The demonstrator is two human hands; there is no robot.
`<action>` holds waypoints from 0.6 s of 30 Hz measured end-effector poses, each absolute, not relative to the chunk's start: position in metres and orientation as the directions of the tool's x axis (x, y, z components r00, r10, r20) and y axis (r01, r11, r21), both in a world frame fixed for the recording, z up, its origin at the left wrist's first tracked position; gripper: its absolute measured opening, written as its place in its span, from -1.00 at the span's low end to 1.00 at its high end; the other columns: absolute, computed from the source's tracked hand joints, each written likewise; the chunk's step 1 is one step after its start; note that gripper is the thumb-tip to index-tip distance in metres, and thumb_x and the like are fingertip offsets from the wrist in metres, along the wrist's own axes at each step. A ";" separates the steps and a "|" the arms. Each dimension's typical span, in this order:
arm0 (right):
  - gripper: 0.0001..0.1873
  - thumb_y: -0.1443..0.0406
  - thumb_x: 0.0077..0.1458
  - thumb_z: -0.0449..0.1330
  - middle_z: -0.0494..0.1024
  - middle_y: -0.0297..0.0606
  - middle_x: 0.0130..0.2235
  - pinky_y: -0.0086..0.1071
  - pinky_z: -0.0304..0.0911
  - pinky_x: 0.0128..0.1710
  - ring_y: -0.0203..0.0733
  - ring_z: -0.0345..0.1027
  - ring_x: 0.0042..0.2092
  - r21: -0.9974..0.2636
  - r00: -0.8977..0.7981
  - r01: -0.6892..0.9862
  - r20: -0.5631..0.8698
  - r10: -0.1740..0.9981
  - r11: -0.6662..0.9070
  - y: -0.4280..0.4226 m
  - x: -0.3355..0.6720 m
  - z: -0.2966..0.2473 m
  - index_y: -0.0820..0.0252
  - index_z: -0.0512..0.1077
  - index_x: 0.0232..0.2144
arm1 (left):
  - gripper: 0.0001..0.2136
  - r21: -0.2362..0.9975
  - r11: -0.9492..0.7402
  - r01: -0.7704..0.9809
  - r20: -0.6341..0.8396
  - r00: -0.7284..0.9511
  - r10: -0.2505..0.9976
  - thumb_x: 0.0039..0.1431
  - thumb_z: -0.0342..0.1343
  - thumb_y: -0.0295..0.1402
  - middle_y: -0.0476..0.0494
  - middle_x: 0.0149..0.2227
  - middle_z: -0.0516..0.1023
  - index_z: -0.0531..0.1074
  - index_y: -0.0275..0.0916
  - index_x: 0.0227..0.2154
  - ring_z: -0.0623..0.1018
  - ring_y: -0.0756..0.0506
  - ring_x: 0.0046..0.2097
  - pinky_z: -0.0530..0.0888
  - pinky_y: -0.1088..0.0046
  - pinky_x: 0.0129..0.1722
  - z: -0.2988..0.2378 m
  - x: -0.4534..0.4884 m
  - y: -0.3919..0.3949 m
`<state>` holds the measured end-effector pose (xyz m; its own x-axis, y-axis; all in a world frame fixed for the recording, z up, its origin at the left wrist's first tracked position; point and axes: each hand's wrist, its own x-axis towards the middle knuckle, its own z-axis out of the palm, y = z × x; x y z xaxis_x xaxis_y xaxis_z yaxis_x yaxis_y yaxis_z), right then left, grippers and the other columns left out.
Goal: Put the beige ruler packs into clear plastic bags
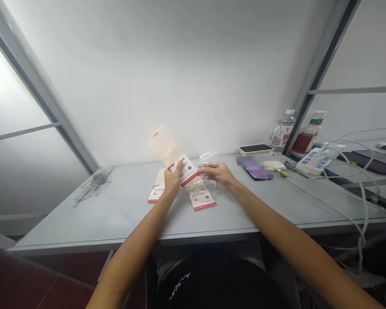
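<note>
My left hand (173, 179) is closed on a ruler set packet (187, 172), a long cream sleeve with a white-and-red printed label, tilted above the desk. At the label end, my right hand (221, 174) pinches a crinkled clear plastic bag (208, 156). Whether the packet's end sits inside the bag I cannot tell. Below the hands, a second ruler set packet (203, 200) lies on the desk. Another packet (155, 194) rests to the left, partly hidden behind my left hand and forearm.
Black scribbles (94, 185) mark the desk (122, 214) at left. On the right are a phone (256, 149) on a pale box, a purple-screened phone (255, 168), a water bottle (282, 133), a bottle of reddish liquid (309, 133), a power strip (315, 161) and trailing white cables (328, 205).
</note>
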<state>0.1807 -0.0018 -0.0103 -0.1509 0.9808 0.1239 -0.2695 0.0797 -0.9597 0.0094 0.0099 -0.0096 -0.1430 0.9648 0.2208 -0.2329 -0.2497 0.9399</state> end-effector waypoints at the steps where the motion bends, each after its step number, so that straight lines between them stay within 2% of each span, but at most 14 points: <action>1: -0.78 0.26 -0.30 0.38 0.57 -0.26 -0.41 -0.35 0.34 -0.28 -0.22 0.43 -0.36 -0.957 -0.152 -0.279 0.122 0.981 0.075 -0.002 0.180 -0.010 0.23 0.54 -0.49 | -0.64 0.939 -0.258 -0.228 0.222 -0.172 0.960 -0.12 0.17 -0.04 -0.08 -0.45 0.50 0.40 -0.28 -0.44 0.50 -0.04 -0.40 0.41 0.45 -0.41 -0.011 0.009 0.011; 5: -0.77 0.25 -0.28 0.38 0.58 -0.26 -0.40 -0.36 0.35 -0.28 -0.19 0.44 -0.32 -0.952 -0.129 -0.298 0.110 0.986 0.067 -0.003 0.176 -0.011 0.20 0.54 -0.46 | -0.61 0.942 -0.266 -0.205 0.216 -0.236 0.947 -0.11 0.14 0.01 -0.06 -0.50 0.46 0.36 -0.28 -0.51 0.46 0.00 -0.46 0.38 0.50 -0.47 -0.012 0.009 0.010; 10: -0.74 0.23 -0.28 0.38 0.58 -0.26 -0.36 -0.34 0.36 -0.24 -0.19 0.44 -0.31 -0.948 -0.130 -0.310 0.123 0.984 0.078 -0.005 0.170 -0.012 0.20 0.55 -0.43 | -0.59 0.950 -0.261 -0.172 0.223 -0.213 0.951 -0.09 0.11 0.04 -0.05 -0.54 0.45 0.33 -0.28 -0.54 0.45 0.00 -0.47 0.37 0.51 -0.48 -0.012 0.015 0.004; 18: -0.78 0.23 -0.25 0.37 0.59 -0.28 -0.33 -0.32 0.36 -0.21 -0.18 0.46 -0.27 -0.916 -0.021 -0.380 0.147 0.989 0.128 -0.003 0.170 -0.013 0.16 0.54 -0.44 | -0.61 0.952 -0.264 -0.155 0.230 -0.204 0.951 -0.04 0.08 0.02 -0.14 -0.41 0.53 0.41 -0.29 -0.46 0.51 -0.05 -0.37 0.41 0.47 -0.39 -0.016 0.015 0.006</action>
<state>0.1704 -0.0026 -0.0135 -0.0211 0.9889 0.1473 -0.3801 0.1283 -0.9160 0.0153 0.0063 -0.0164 -0.2044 0.9514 0.2301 -0.1552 -0.2636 0.9520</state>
